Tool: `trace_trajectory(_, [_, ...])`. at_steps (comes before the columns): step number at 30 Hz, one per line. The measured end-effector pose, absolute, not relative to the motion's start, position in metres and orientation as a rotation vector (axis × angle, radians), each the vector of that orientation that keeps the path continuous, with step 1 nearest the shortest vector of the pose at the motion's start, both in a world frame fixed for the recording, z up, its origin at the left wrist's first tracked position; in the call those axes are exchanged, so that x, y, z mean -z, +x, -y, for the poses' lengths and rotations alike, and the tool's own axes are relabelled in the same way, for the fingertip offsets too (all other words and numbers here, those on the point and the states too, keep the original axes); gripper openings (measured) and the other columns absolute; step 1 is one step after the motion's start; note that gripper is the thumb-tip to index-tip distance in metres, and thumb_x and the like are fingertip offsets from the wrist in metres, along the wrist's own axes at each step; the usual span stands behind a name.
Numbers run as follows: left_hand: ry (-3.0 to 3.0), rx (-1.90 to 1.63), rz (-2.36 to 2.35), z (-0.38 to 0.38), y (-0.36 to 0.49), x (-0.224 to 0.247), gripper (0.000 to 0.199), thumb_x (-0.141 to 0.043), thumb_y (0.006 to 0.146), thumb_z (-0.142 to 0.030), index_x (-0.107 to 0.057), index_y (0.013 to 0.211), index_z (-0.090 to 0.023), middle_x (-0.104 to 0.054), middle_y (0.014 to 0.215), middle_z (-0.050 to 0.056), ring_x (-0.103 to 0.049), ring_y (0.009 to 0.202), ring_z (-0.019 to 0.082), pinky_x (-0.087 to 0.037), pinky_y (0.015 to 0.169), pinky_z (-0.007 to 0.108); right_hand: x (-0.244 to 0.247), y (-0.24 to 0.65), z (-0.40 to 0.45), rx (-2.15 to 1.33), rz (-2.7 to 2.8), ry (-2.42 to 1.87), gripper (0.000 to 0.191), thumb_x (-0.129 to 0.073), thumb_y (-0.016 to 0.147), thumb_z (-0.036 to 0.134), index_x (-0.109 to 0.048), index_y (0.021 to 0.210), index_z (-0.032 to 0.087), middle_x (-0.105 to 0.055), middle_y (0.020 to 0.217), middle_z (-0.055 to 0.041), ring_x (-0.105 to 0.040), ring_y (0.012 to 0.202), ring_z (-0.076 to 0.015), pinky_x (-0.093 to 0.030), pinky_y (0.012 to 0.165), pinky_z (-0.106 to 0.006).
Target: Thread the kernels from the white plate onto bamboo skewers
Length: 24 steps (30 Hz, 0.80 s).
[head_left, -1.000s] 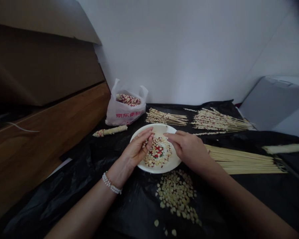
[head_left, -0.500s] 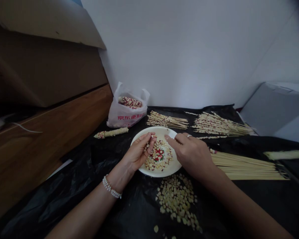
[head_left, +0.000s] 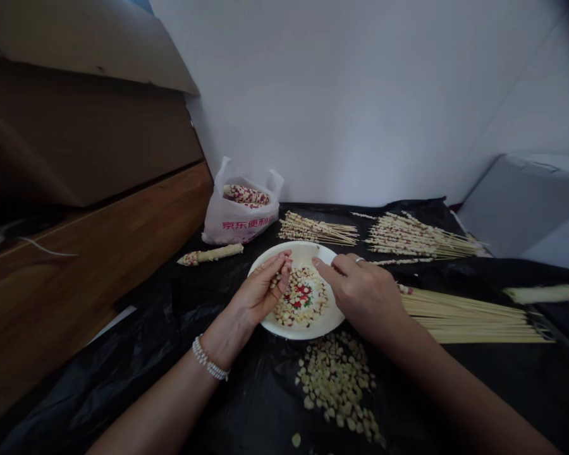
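Kernels (head_left: 341,379) are lying in a loose pile on the black sheet (head_left: 246,395), near the person and just short of the white bowl (head_left: 332,315). Red-and-white kernels (head_left: 288,313) are sitting inside that bowl. The left hand (head_left: 260,292) is hanging over its left side, thumb and fingers pressing together and pinching something small and pale, apparently a single kernel. The right hand (head_left: 363,289) is hovering over the right rim, forefinger pointing towards the left fingertips, a gap showing between.

With so slight a hold, the piece could be slipping away if the pinch loosens; a knuckle knocking the rim could be tipping the bowl and mixing its kernels into the pile.

The right thumb is hiding, so whether those fingers are gripping anything cannot be told. Farther off, the right wrist is seemingly covering the ends of some bare sticks (head_left: 474,316), the bag (head_left: 218,221) is concealing much of its corn (head_left: 246,194), and a pale box (head_left: 540,199) is running out of view.
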<state>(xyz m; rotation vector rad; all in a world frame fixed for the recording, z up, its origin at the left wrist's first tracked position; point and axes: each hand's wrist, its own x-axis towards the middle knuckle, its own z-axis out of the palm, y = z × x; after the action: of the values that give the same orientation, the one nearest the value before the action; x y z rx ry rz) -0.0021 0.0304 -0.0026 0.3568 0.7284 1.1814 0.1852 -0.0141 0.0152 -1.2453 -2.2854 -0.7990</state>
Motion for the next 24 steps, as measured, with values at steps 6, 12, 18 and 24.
trace_trajectory(6, [0.361,-1.177,-0.737,-0.030,-0.001,0.003,0.016,-0.054,0.085,-0.002,-0.069,0.090,-0.005,-0.066,0.074,0.006,-0.065,0.063,0.006,-0.055,0.059,0.011,-0.014,0.183,0.015,0.802,2.298,-1.247,0.033,-0.055,0.084,0.011,-0.066,0.115,0.017,-0.062,0.075,-0.0046,-0.056,0.067,-0.0188,-0.033,0.058,-0.030])
trace_trajectory(12, [0.364,-1.176,-0.751,-0.030,-0.001,0.002,0.016,-0.054,0.085,-0.001,-0.069,0.089,-0.006,-0.066,0.073,0.006,-0.064,0.062,0.006,-0.055,0.058,0.010,-0.012,0.180,0.016,0.760,2.311,-1.302,0.034,-0.055,0.084,0.011,-0.065,0.116,0.016,-0.063,0.079,-0.0059,-0.057,0.068,-0.0197,-0.034,0.057,-0.031])
trace_trajectory(18, [0.339,-1.179,-0.749,-0.029,-0.001,0.003,0.016,-0.055,0.083,0.000,-0.069,0.087,-0.005,-0.066,0.072,0.006,-0.064,0.062,0.006,-0.055,0.058,0.010,-0.007,0.177,0.017,0.738,2.291,-1.266,0.036,-0.049,0.085,0.009,-0.063,0.119,0.012,-0.062,0.078,-0.0076,-0.057,0.065,-0.0199,-0.036,0.054,-0.031])
trace_trajectory(24, [0.321,-1.136,-0.717,-0.028,0.000,0.003,0.015,-0.056,0.084,-0.001,-0.069,0.090,-0.004,-0.066,0.075,0.007,-0.065,0.064,0.007,-0.055,0.058,0.011,-0.001,0.175,0.016,0.695,2.275,-1.272,0.037,-0.046,0.085,0.008,-0.062,0.119,0.011,-0.064,0.081,-0.0093,-0.058,0.067,-0.0207,-0.038,0.055,-0.031])
